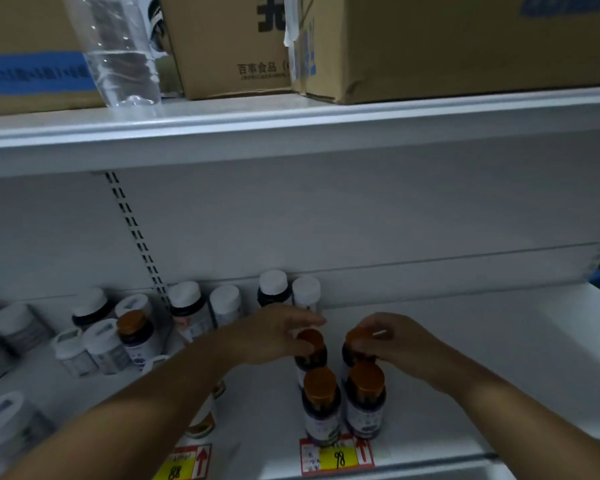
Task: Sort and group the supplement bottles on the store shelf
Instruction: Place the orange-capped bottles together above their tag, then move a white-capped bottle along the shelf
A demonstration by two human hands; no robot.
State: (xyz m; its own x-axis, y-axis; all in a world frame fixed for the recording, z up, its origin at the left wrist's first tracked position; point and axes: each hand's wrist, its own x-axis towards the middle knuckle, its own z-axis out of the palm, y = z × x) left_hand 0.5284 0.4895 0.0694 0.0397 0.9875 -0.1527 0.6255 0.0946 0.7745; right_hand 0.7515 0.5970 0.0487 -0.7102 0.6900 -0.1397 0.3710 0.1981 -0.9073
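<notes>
Several dark bottles with orange caps stand in a square block on the white shelf (465, 358). The front pair are a left bottle (321, 407) and a right bottle (365, 400). My left hand (274, 336) is curled around the cap of the rear left bottle (311, 351). My right hand (388, 337) grips the cap of the rear right bottle (355, 348). Another orange-capped bottle (136, 336) stands apart at the left among white-capped ones.
White-capped bottles (272, 287) line the shelf's back wall, and more white jars (97, 348) crowd the left side. Price tags (336, 457) hang on the front edge. Cardboard boxes (229, 46) and a clear plastic bottle (118, 53) sit on the shelf above.
</notes>
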